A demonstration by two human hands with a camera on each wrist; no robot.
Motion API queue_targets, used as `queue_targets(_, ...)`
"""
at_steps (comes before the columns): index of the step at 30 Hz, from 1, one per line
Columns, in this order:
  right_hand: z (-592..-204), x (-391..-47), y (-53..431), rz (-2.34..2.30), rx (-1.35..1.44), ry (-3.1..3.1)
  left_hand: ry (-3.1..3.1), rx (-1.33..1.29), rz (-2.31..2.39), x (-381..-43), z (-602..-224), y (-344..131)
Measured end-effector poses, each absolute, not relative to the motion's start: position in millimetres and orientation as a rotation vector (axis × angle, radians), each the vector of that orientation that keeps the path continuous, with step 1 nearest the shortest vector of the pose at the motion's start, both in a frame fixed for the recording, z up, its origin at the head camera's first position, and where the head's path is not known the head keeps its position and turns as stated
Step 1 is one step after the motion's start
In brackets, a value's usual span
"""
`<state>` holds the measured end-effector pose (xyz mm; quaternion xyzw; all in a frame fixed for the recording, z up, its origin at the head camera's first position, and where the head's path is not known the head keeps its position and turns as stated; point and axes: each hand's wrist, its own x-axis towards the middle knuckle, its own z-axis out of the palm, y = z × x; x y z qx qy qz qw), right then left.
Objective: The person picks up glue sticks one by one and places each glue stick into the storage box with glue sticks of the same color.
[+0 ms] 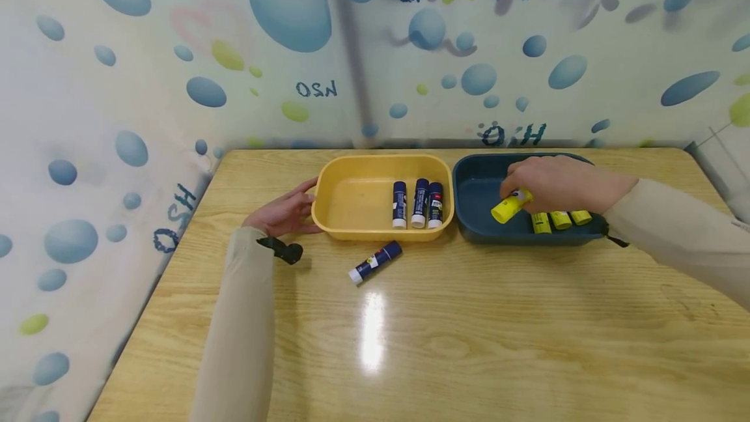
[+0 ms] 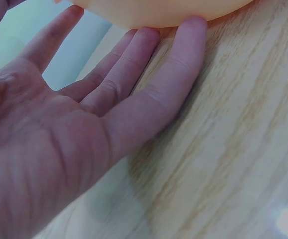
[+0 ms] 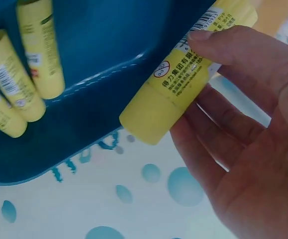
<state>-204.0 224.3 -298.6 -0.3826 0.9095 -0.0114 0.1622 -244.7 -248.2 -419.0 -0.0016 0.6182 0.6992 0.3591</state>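
My right hand (image 1: 553, 181) pinches a yellow glue stick (image 3: 176, 79) between thumb and fingers, above the dark blue bin (image 1: 477, 197). Inside that bin lie 3 more yellow glue sticks (image 3: 42, 50), side by side at its right part. On the other side, my left hand (image 1: 287, 210) has its fingers extended, and the fingertips touch the left wall of the yellow bin (image 1: 351, 197). Three navy glue sticks (image 1: 419, 204) with white ends lie in the right part of the yellow bin. Another navy glue stick (image 1: 375, 263) lies on the table in front of it.
Both bins stand next to each other at the back of the wooden table (image 1: 469, 331). A patterned curtain (image 1: 375, 70) with blue and green spots hangs behind the table and along its left side.
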Motion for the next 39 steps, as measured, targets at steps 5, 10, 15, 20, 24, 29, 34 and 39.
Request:
queue_targets(5, -307, -213, 227, 0.003, -1.084, 2.549, 1.592, -0.014, 1.807, -244, -418, -248)
queue_targets(10, -325, -222, 227, 0.020, -1.075, 2.522, 1.591, -0.020, 1.812, -244, -419, -248)
queue_targets(15, -343, -227, 221, 0.068, -1.074, 2.500, 1.591, -0.020, 1.814, -243, -420, -248)
queue_targets(20, -354, -228, 219, 0.126, -1.133, 2.467, 1.580, -0.011, 1.822, -243, -421, -249)
queue_targets(24, -359, -229, 219, 0.196, -1.194, 2.460, 1.581, -0.022, 1.828, -243, -420, -249)
queue_targets(29, -362, -229, 223, 0.280, -1.267, 2.450, 1.576, -0.020, 1.826, -244, -419, -248)
queue_targets(34, -366, -229, 227, 0.307, -1.316, 2.448, 1.574, -0.021, 1.824, -244, -419, -248)
queue_targets(39, -366, -230, 230, 0.286, -1.325, 2.458, 1.580, -0.010, 1.823, -244, -420, -249)
